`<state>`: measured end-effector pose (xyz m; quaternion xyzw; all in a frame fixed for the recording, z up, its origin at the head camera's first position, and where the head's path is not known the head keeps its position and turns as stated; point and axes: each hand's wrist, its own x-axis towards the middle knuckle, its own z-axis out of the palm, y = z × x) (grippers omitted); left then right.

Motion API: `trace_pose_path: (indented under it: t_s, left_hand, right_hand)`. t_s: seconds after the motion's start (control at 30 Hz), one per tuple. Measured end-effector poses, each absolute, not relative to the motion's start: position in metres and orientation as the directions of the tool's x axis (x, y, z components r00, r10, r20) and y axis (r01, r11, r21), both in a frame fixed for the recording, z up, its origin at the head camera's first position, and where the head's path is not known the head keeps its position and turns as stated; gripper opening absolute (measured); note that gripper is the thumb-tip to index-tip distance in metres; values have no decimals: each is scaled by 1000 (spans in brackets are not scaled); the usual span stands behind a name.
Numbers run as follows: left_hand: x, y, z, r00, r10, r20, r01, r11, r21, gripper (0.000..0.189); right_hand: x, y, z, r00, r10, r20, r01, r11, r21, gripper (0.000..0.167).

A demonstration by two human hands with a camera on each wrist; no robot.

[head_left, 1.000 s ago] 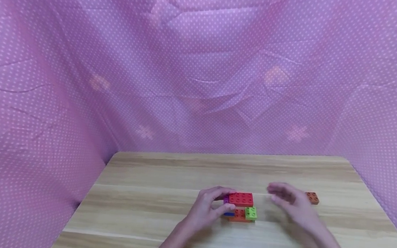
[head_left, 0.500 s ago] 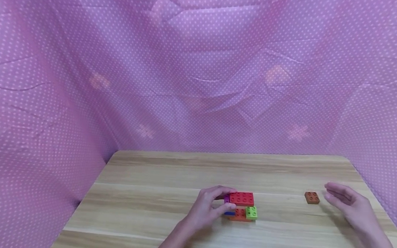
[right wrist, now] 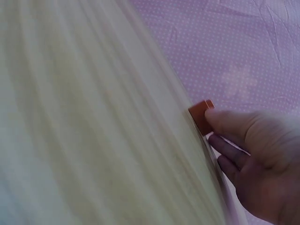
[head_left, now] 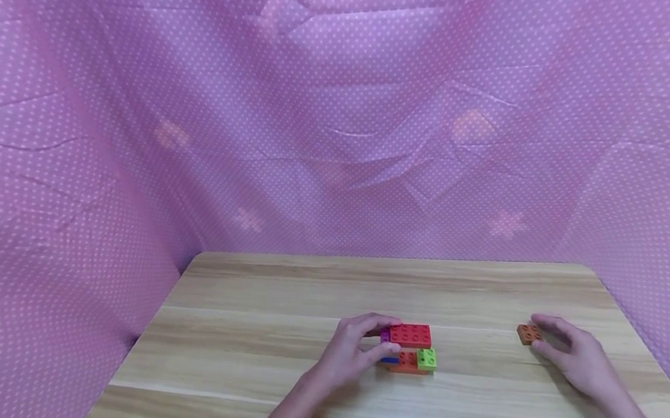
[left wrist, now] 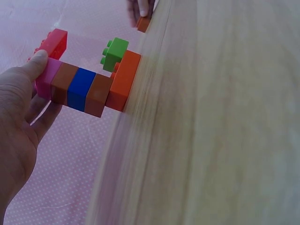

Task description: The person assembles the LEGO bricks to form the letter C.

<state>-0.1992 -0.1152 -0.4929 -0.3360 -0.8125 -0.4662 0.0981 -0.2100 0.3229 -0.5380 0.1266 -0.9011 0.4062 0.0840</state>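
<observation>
My left hand [head_left: 351, 352] grips the upper end of a toy-brick build, thumb and fingers round its purple brick [left wrist: 46, 84]. A red eight-stud brick [head_left: 410, 335] tops the build. Below the purple one, in the left wrist view, come a brown brick [left wrist: 64, 84], a blue brick [left wrist: 81, 90] and another brown one. An orange brick [left wrist: 124, 80] forms the base on the table, with a lime-green brick [head_left: 426, 359] on one end. Off to the right, my right hand [head_left: 583, 364] pinches a loose brown four-stud brick [head_left: 528, 334] between thumb and fingers at the tabletop.
Both hands work over a wood-grain table [head_left: 302, 293]. Behind it and along both sides hangs a pink-purple dotted cloth [head_left: 342, 136]. A stretch of tabletop separates the build from the loose brick.
My right hand swept right from near the build, past the loose brown brick, then came back left onto it. The left hand keeps its hold on the build.
</observation>
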Motion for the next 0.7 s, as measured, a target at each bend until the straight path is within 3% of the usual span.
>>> trace_pose_path:
  t_s: [0.37, 0.7]
  left_hand:
    - [-197, -114, -494, -752, 451, 482, 642, 334, 690, 38]
    - [-199, -115, -495, -748, 450, 488, 648, 332, 686, 37]
  right_hand:
    - [-210, 318, -536, -960, -131, 249, -270, 679, -682, 46]
    - [-211, 278, -510, -919, -224, 324, -393, 467, -792, 41]
